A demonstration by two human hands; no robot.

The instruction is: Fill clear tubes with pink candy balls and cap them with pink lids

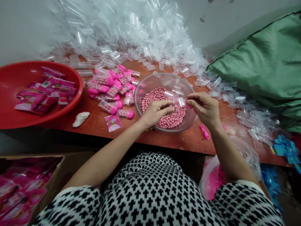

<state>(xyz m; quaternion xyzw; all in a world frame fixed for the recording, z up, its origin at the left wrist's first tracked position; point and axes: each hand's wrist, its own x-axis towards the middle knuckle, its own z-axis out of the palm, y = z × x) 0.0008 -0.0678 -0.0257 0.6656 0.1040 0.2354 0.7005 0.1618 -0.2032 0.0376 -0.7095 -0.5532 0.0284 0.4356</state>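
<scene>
Over a glass bowl (164,78) of pink candy balls (162,100), two bare hands work close together.

Curled with fingers together, the left hand (156,113) sits just above the balls, and whether it holds any is hidden; the right hand (203,108) pinches a small pink piece (188,105) near the bowl's edge. Filled clear tubes (110,89) with pink caps lie just left of the bowl on the table (188,138), beyond them a red basin (23,75) of pink packets (44,100). Farthest off, empty clear tubes (131,31) heap against the wall, beside a green sack (263,62).

Nothing legible; pink sachets (35,102) too blurred.
</scene>
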